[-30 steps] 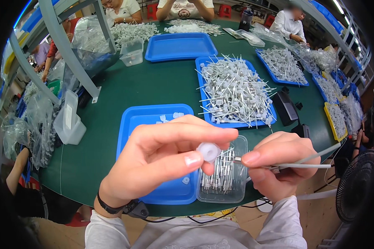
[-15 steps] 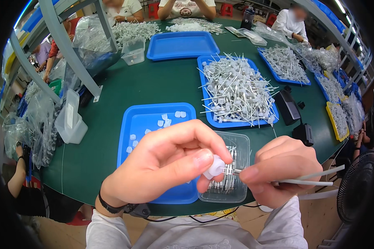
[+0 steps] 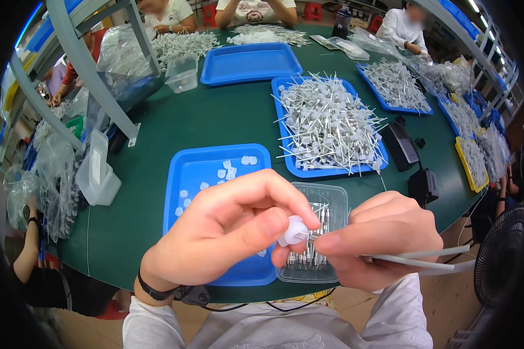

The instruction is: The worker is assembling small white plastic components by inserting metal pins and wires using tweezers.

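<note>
My left hand pinches a small translucent white plastic cap between thumb and fingers, its opening turned right. From the right, my right hand grips a thin part with two pale wires trailing out behind. Its slim metal front end meets the cap's opening; how deep it reaches I cannot tell. Below the hands stands a clear plastic box of metal parts. Under my left hand lies a blue tray with several loose caps.
A blue tray beyond the box is heaped with wired, capped parts. Another blue tray sits farther back. Black devices stand right, a grey rack post and clear containers left. Several people work around the green table.
My right hand has moved left, bringing the wired part's metal end closer to the cap. More of the metal parts in the clear box now show. The view has shifted slightly.
</note>
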Tool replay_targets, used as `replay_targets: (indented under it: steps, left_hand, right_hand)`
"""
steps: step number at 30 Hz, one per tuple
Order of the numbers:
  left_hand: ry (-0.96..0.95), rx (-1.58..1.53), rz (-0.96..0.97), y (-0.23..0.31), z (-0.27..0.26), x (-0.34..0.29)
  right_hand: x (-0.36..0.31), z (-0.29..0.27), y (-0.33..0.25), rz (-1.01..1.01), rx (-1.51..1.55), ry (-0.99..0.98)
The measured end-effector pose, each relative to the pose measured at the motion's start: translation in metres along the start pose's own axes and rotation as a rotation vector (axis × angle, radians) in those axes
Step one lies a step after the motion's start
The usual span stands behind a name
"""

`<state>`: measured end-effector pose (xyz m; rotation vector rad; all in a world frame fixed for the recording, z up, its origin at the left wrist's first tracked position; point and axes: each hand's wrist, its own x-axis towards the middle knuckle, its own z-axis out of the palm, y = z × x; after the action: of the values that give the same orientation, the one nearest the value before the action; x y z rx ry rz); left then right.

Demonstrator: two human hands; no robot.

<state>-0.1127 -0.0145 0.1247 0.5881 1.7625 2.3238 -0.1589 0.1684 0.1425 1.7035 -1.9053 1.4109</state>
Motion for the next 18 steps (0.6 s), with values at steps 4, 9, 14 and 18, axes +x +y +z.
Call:
replay_targets:
  steps: [4, 9, 14, 18]
  left_hand:
    - [0.006, -0.019, -0.013, 0.001, 0.0, -0.001]
    - [-0.08, -0.069, -0.04, 0.001, -0.008, -0.002]
    - [-0.091, -0.077, -0.03, 0.0, -0.008, -0.001]
    - [-0.101, -0.076, -0.038, -0.001, -0.009, 0.0]
  right_hand:
    - [-0.004, 0.001, -0.001, 0.048, 0.043, 0.025]
    - [-0.009, 0.009, 0.003, 0.005, 0.025, 0.117]
    - [-0.01, 0.008, 0.004, -0.01, 0.056, 0.128]
    - [-0.009, 0.008, 0.006, -0.041, 0.032, 0.134]
